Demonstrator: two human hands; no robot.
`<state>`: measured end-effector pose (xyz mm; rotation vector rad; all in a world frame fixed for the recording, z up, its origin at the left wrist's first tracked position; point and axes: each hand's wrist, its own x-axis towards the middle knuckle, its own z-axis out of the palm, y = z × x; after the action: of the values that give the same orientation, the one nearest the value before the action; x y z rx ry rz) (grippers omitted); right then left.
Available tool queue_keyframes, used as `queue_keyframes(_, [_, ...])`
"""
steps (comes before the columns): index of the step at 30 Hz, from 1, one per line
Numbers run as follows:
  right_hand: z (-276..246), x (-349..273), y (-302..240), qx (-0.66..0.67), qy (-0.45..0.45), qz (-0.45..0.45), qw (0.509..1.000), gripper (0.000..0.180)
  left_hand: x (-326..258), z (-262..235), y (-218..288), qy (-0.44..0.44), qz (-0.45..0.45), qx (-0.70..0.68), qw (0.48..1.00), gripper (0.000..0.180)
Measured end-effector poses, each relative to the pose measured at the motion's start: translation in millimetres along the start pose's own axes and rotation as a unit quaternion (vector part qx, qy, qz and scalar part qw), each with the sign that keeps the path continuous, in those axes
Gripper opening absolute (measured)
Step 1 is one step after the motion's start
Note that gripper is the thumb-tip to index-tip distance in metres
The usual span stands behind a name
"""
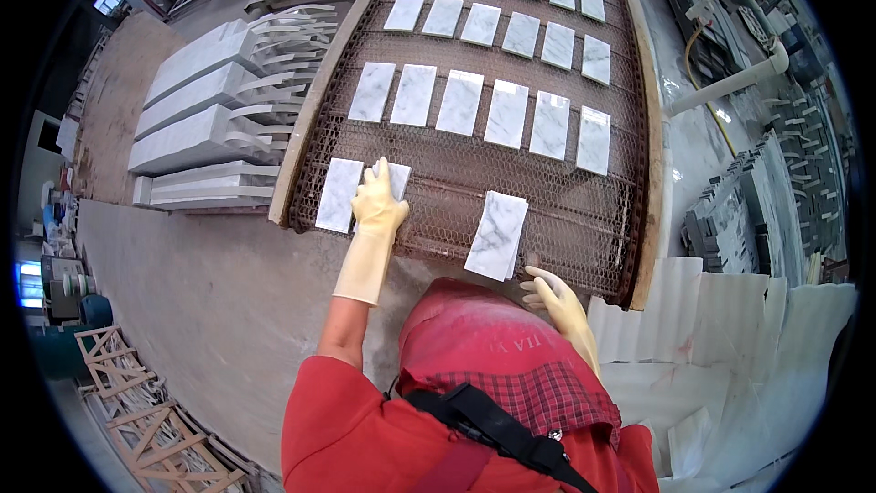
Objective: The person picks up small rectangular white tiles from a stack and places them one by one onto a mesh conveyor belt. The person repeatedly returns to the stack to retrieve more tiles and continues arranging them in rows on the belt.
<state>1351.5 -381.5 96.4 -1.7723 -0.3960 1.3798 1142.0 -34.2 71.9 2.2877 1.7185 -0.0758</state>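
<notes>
My left hand (378,203), in a pale yellow rubber glove, lies over a white, grey-veined marble tile (400,177) on a brown mesh conveyor belt (438,207). Its fingers are stretched out and touch the tile, covering most of it. Just to the left of that hand lies another marble tile (338,194). A small stack of marble tiles (497,236) rests near the belt's front edge, its pieces slightly askew. At the stack's lower right, my right hand (558,301), gloved alike, is open with fingers apart and nothing seen in it.
Rows of marble tiles (505,114) stretch along the belt, between wooden side rails (651,128). White stone slabs (187,132) are stacked at the left. Sheets of white packing foam (730,315) lie at the right, below dark stacked pieces (721,228). A pipe (730,80) juts out there.
</notes>
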Motion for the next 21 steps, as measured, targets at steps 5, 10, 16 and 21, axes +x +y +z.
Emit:
queue_keyframes(5, [-3, -3, 5, 0.014, 0.009, -0.001, 1.000, 0.049, -1, -3, -1, -0.023, 0.015, 0.008, 1.000, 0.113])
queue_keyframes(10, [-4, -1, 12, 0.022, 0.006, -0.017, 1.000, 0.047, 9, -13, -10, -0.051, 0.032, 0.007, 0.998, 0.109])
queue_keyframes(16, [-3, -7, 13, 0.024, 0.013, -0.012, 1.000, 0.048, -27, -21, 23, -0.011, 0.085, -0.017, 0.996, 0.100])
queue_keyframes(21, [-2, -5, 13, 0.005, 0.004, -0.019, 1.000, 0.048, -49, 7, 62, 0.004, 0.091, 0.000, 0.996, 0.091])
